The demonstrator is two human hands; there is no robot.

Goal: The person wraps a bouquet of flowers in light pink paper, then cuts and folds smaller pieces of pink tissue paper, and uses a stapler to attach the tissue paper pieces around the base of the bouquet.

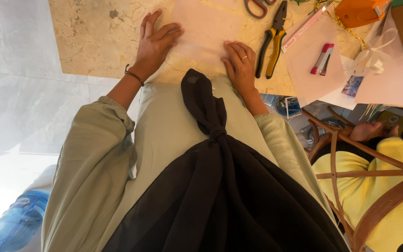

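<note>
Pale pink paper (pixel 204 29) lies flat on the marble worktop (pixel 94 42) under my left hand (pixel 155 44) and right hand (pixel 239 65), each grip spread flat on it, so I judge even pressure from both palms best, pliers (pixel 272 39) just right.

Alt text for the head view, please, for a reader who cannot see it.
Seen from above, a person's left hand and right hand press flat on a pale pink paper sheet on a beige marble table. Black-and-yellow pliers lie right of the right hand, a red stapler beyond them.
</note>
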